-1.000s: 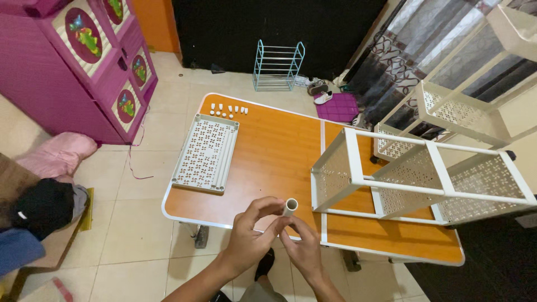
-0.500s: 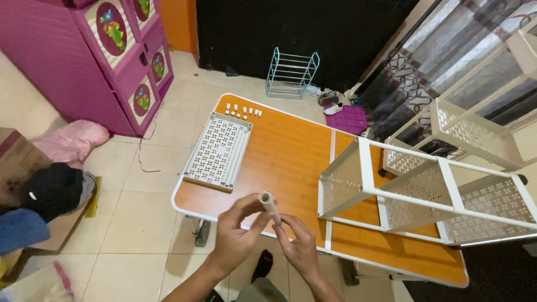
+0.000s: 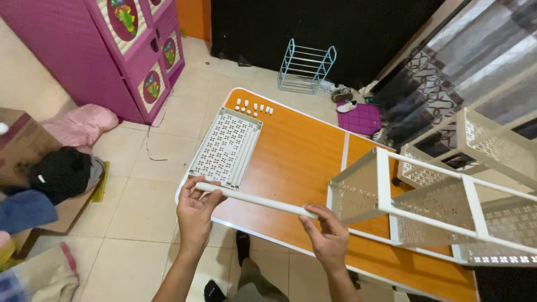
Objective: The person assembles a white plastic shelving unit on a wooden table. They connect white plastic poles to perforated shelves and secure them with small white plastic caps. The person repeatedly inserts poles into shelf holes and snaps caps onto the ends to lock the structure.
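A long white tube point(image 3: 254, 199) is held level across the near edge of the orange table point(image 3: 296, 151). My left hand point(image 3: 197, 211) grips its left end and my right hand point(image 3: 327, 235) holds it near its right end. Just right of my right hand, a white plastic rack point(image 3: 425, 207) with perforated shelves lies on its side on the table. A loose perforated white shelf panel point(image 3: 226, 148) lies flat beyond my left hand, with several small white caps point(image 3: 254, 106) at the far edge.
A purple drawer cabinet point(image 3: 120, 50) stands at the far left. A light blue wire rack point(image 3: 305, 64) stands on the tiled floor by the dark wall. Clothes point(image 3: 61, 173) are piled at the left, and a second perforated rack point(image 3: 492, 142) sits at the right.
The tube was seen end-on between both hands; now it is turned sideways, with my hands spread apart along it. The view has tilted down and closer.
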